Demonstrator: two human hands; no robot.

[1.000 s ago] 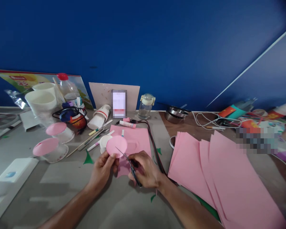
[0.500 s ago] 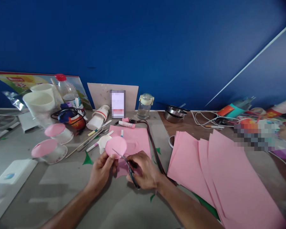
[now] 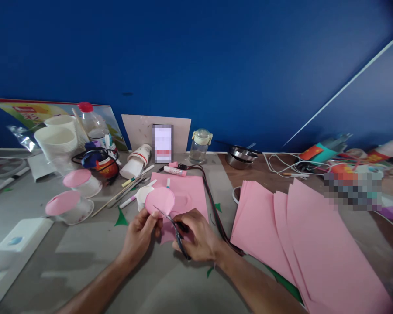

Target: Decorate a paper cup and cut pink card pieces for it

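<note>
My left hand (image 3: pixel 140 233) pinches the lower edge of a round pink paper disc (image 3: pixel 160 199) between thumb and fingers. Black-handled scissors (image 3: pixel 178 235) are held in my right hand (image 3: pixel 196 235), and their blades reach over the lower middle of the disc. Beneath lies a pink sheet (image 3: pixel 193 192) with a ragged lower edge. A small white round piece (image 3: pixel 144 197) shows just left of the disc. Farther left, two cups lie tilted with pink tops, a nearer one (image 3: pixel 63 203) and a farther one (image 3: pixel 77 178).
Stacked white cups (image 3: pixel 57 139), a red-capped bottle (image 3: pixel 91 120) and a tipped cup (image 3: pixel 139 158) stand at the back left. A phone (image 3: pixel 163 141) leans on a board beside a glass jar (image 3: pixel 201 144). Pink sheets (image 3: pixel 321 235) cover the right. Green scraps (image 3: pixel 121 217) lie about.
The scissor handles have shifted slightly left in my right hand. My left hand still grips the disc in the same way, and the whole view has moved a little.
</note>
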